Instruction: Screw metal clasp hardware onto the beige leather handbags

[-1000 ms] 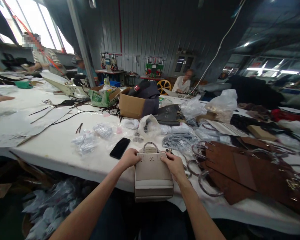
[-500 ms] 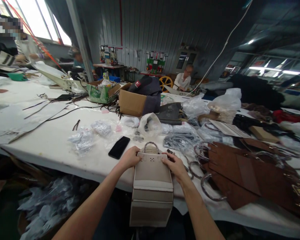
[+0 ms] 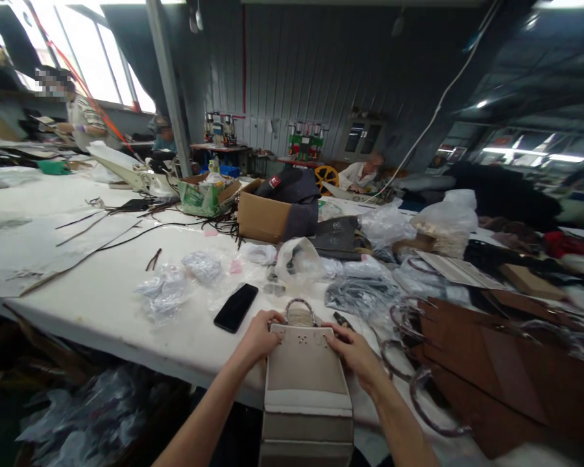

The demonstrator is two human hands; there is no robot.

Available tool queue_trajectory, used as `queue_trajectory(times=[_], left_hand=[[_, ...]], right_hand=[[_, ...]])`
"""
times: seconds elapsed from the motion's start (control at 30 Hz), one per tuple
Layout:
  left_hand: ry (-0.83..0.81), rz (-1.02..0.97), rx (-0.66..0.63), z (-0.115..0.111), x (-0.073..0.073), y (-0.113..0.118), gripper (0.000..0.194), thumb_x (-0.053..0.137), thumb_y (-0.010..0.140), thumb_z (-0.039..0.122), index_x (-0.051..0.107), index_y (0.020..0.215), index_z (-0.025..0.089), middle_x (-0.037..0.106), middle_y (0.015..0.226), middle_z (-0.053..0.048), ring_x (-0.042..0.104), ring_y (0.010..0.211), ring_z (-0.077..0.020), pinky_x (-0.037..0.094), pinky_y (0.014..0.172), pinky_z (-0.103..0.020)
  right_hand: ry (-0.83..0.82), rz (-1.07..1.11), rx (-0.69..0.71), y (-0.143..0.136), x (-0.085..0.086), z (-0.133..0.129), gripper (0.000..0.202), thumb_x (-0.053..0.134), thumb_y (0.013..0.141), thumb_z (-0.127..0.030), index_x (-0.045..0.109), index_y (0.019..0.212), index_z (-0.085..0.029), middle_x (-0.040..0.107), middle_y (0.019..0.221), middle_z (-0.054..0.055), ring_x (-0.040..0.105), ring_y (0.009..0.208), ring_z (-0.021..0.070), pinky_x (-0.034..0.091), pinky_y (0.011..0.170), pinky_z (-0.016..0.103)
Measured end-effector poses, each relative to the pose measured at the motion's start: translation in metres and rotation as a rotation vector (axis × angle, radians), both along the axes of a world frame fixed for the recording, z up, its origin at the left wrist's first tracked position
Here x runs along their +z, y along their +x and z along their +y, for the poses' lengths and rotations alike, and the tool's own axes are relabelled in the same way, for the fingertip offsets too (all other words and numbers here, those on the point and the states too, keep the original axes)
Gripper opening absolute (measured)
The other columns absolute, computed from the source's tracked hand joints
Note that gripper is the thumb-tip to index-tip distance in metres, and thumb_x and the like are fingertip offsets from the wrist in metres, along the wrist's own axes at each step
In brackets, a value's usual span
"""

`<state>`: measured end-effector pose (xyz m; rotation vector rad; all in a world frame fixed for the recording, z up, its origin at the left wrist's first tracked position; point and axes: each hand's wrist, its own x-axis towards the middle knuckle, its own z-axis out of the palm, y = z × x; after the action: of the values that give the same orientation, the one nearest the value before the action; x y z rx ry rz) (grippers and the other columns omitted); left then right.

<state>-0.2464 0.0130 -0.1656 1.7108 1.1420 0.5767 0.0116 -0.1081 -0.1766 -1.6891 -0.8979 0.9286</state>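
A beige handbag panel [image 3: 307, 370] with folded sections hangs over the table's front edge toward me. Its top edge shows a small cluster of holes in the middle and a hole near each corner. My left hand [image 3: 265, 334] pinches the top left corner, thumb on the face. At the top right corner, my right hand [image 3: 353, 347] grips the panel the same way. Just beyond the top edge stands a wrapped loop handle [image 3: 300, 305]. A small dark tool [image 3: 341, 320] lies behind my right fingers; its kind is unclear.
A black phone [image 3: 236, 307] lies left of my hands. Plastic bags [image 3: 164, 292], a cardboard box [image 3: 263, 217] and a green box [image 3: 202, 196] stand farther back. Brown leather bag pieces [image 3: 477, 370] with wrapped handles spread to the right. Co-workers [image 3: 85, 120] sit or stand beyond.
The view has tilted upward, so the table, panel and hands appear lower. Both hands keep hold of the panel's top corners. The co-worker at far left has changed posture.
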Motion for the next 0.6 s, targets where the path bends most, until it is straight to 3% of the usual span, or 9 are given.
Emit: queue_trajectory(times=[0.17,0.27,0.4,0.6], left_hand=[[-0.129,-0.01,-0.016,0.002,0.005,-0.003,0.033,0.069,0.077,0.015,0.08,0.108,0.012,0.077,0.107,-0.011,0.071,0.103,-0.0288,0.053,0.084,-0.031],[-0.052,0.014,-0.027,0.004,0.002,-0.003,0.022,0.067,0.079,0.018,0.08,0.096,0.014,0.077,0.104,-0.01,0.07,0.105,-0.03,0.052,0.087,-0.032],[0.04,0.161,-0.103,0.012,0.006,-0.002,0.01,0.069,0.074,0.016,0.077,0.08,0.015,0.074,0.09,-0.008,0.069,0.099,-0.0296,0.049,0.079,-0.031],[-0.038,0.313,-0.169,0.028,0.013,-0.003,0.009,0.076,0.068,0.017,0.076,0.077,0.015,0.071,0.083,-0.005,0.067,0.086,-0.0258,0.044,0.068,-0.029]], right_hand=[[0.05,-0.099,-0.011,-0.003,0.002,-0.001,0.055,0.083,0.076,-0.044,0.086,0.128,-0.026,0.083,0.125,0.01,0.072,0.118,0.0349,0.054,0.107,0.046],[0.041,-0.116,0.002,-0.006,0.007,0.0,0.052,0.08,0.078,-0.046,0.087,0.125,-0.026,0.084,0.12,0.009,0.073,0.109,0.0338,0.055,0.101,0.046],[0.044,-0.163,-0.009,-0.008,0.01,-0.002,0.051,0.078,0.077,-0.05,0.088,0.121,-0.025,0.084,0.11,0.008,0.072,0.1,0.033,0.057,0.097,0.045],[0.008,-0.133,0.024,-0.003,0.004,0.0,0.059,0.078,0.074,-0.057,0.087,0.123,-0.024,0.084,0.109,0.009,0.073,0.103,0.0362,0.057,0.095,0.046]])
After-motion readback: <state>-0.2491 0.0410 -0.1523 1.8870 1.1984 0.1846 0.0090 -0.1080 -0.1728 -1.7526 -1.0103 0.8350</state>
